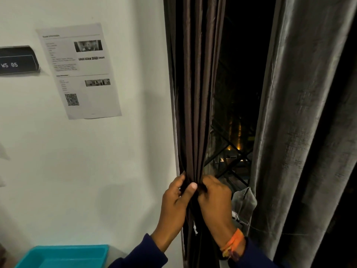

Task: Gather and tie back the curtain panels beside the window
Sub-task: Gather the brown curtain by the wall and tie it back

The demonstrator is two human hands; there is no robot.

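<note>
hands (pixel 195 198) bunching dark curtain (pixel 195 93), wall-edge

Gripping dark brown curtain (pixel 195 93) cloth showing a faint satin sheen; hanging beside it, grey velvety curtain (pixel 301 113), napped and softly glossy; lying matt, paper notice (pixel 81 74); shining smooth, turquoise plastic tray (pixel 63 256).

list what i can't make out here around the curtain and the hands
Head view only:
- Tie-back: none visible; the left hand and right hand cover the brown curtain at their grip.
- Printed sheet: text too blurred to read.
- Turquoise tray: cut off by the bottom edge.
- Outside the window: too dark.
</note>
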